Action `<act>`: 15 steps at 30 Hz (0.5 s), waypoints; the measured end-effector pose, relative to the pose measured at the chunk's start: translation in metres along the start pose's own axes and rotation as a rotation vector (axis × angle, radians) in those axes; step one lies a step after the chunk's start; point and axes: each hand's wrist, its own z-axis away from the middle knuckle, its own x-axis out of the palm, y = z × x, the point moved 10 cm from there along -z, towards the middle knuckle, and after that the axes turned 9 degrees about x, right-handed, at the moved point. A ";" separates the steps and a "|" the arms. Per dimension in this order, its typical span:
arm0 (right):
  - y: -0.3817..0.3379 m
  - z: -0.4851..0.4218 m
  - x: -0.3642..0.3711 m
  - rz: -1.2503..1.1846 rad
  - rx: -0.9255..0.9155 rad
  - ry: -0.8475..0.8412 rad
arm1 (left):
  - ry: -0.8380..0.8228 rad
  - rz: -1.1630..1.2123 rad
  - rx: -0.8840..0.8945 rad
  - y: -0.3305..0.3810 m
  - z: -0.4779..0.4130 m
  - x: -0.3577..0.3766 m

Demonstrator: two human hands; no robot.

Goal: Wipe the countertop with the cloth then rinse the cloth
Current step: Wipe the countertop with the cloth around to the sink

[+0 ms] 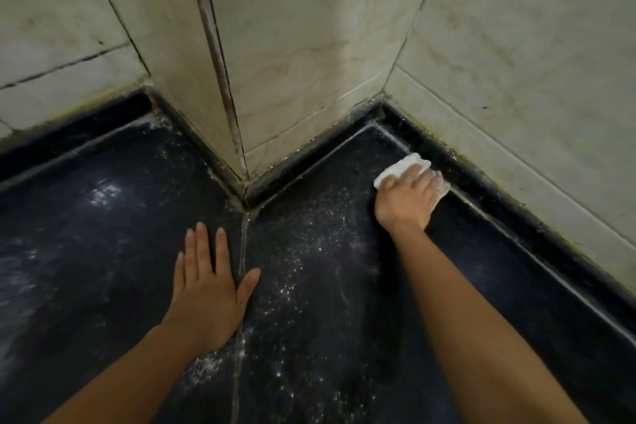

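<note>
- The dark countertop (327,303) is open and flat in the middle, so a hand can pass freely there.
- A tiled wall corner (237,96) juts out onto the counter and splits the far part in two bays.
- The right bay is narrow; the right hand (407,198) with the white cloth (401,167) already fills its far end, against the raised dark edge (481,189).
- The left hand (206,289) lies flat beside the seam (241,251) and blocks this part.

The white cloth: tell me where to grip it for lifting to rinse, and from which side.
Grip the cloth at its free bunched end toward the wall corner, coming from above. The right hand presses its near part flat on the countertop, so only that end is exposed.
</note>
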 end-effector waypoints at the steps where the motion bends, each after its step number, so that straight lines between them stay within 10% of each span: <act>1: -0.014 0.001 0.005 -0.027 0.037 -0.014 | -0.004 -0.002 0.002 0.000 0.000 0.000; 8: -0.065 0.034 0.017 0.166 -0.668 -0.063 | -0.051 0.001 -0.005 -0.001 0.000 -0.001; 15: -0.081 -0.022 0.013 0.144 -0.301 0.058 | -0.062 -0.015 -0.005 -0.002 0.001 0.001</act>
